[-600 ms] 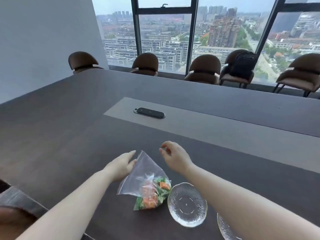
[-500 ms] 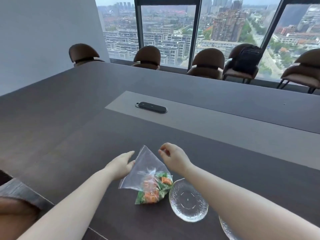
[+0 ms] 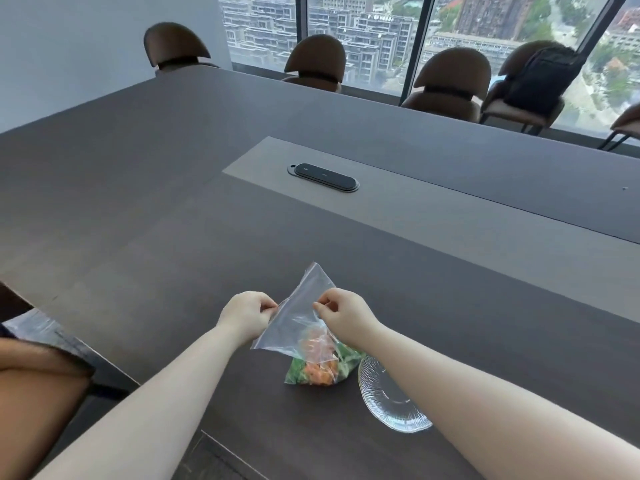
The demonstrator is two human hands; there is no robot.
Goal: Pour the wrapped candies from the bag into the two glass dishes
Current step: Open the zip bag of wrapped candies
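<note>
A large meeting room with tall windows looks over a city, and several brown rounded chairs (image 3: pixel 315 60) stand along the far side of a long dark brown wooden bench (image 3: pixel 138 209). On one chair at the right rests a black backpack (image 3: pixel 540 81). A lighter grey strip (image 3: pixel 450 216) runs across the bench, and on it lies a black oval device (image 3: pixel 323 177).

Near the front edge of the bench stands the clear plastic zip bag (image 3: pixel 301 317), with its bottom resting on the surface and its upper part raised. The orange and green wrapped candies (image 3: pixel 320 365) are gathered in the bottom of the bag. The left hand (image 3: pixel 247 313) pinches the left edge of the bag's upper part between thumb and fingers, so this grip is closed on the plastic. The right hand (image 3: pixel 346 311) pinches the plastic on the other side in the same way, with the fingertips pressed together on the film. Both hands are close to each other, with the bag's raised corner between them.

Just to the right of the bag, touching or almost touching it, lies a round ribbed clear glass dish (image 3: pixel 391 400), partly hidden under the right forearm. It holds no candies.
</note>
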